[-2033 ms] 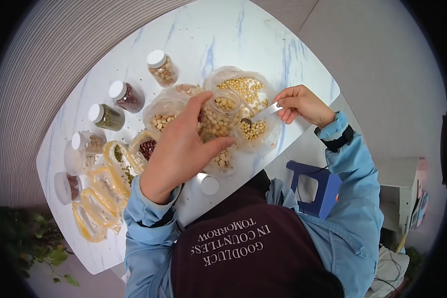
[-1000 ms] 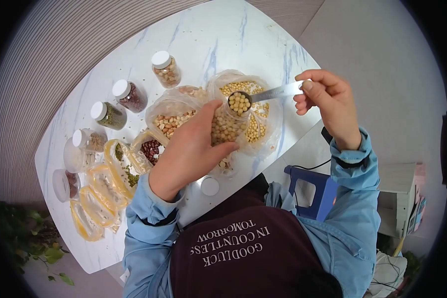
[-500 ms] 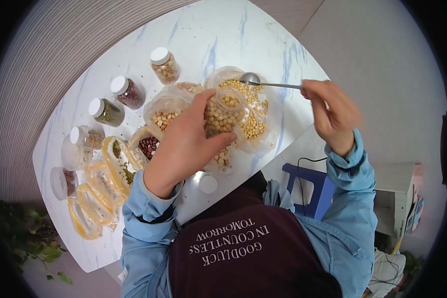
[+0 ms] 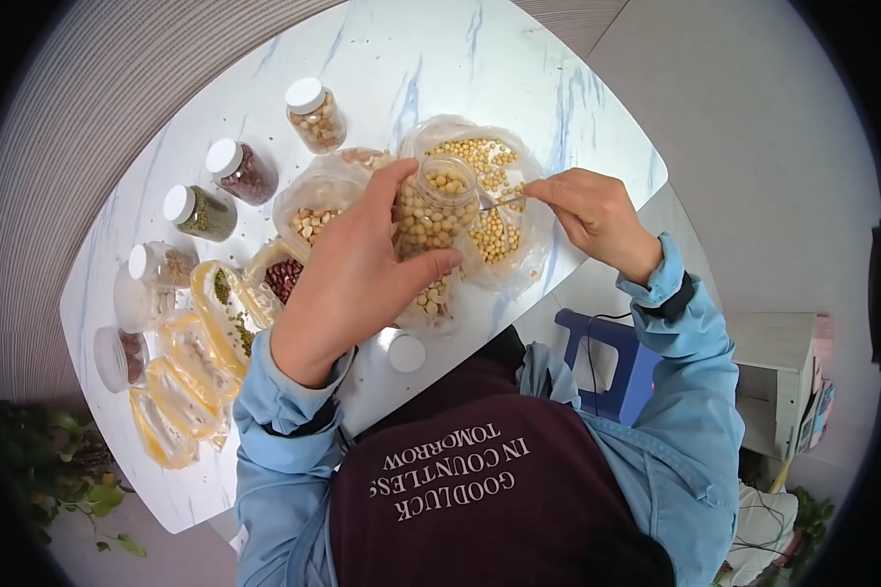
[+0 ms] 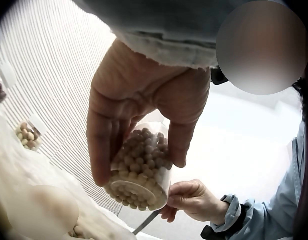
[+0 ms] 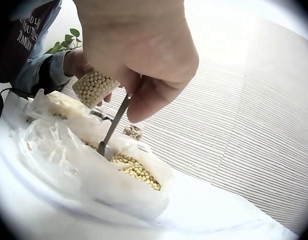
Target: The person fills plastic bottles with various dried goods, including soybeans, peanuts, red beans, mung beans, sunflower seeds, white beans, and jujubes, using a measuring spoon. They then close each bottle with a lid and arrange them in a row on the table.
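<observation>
My left hand (image 4: pixel 347 269) grips a clear, lidless jar (image 4: pixel 423 223) of yellow soybeans between thumb and fingers. In the left wrist view the jar's round base (image 5: pixel 136 192) shows beans almost throughout. My right hand (image 4: pixel 597 217) pinches the end of a metal measuring spoon's handle (image 6: pixel 114 125). The spoon slants down into an open plastic bag (image 6: pixel 89 170) of soybeans (image 4: pixel 494 240), its bowl hidden among the bag and beans. That bag lies right of the jar, which is held up over the bags.
White-capped jars of peanuts (image 4: pixel 316 122), red beans (image 4: pixel 245 174) and mung beans (image 4: pixel 204 212) stand along the left. A peanut bag (image 4: pixel 308 201) and yellow-edged bags (image 4: pixel 191 357) lie nearby. A loose white lid (image 4: pixel 406 353) rests by the near table edge.
The spoon came up full of soybeans and over the jar mouth, then swung back emptied. Now my right hand has lowered it into the soybean bag. My left hand keeps the jar.
</observation>
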